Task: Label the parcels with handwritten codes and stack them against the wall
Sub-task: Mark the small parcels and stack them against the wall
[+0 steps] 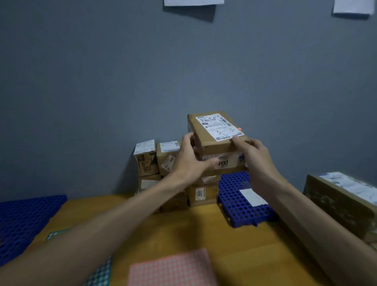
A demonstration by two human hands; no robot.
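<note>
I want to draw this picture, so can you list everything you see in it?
parcel: one, brown, label marked 3-3, top of the stack
stack: several parcels, brown, against the wall
big box: one, brown, far right
mats: two, blue, left and right of stack
slip: one, white, on right mat
papers: two, white, high on wall
cloths: two, pink and teal checks, nearest
wall: one, grey, behind
left hand: grips parcel's left side
right hand: grips parcel's right corner

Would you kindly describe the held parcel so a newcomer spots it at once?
Against the grey wall stands a stack of parcels. The topmost parcel is gripped by left hand and right hand; its white label bears a clear handwritten 3-3.
</note>
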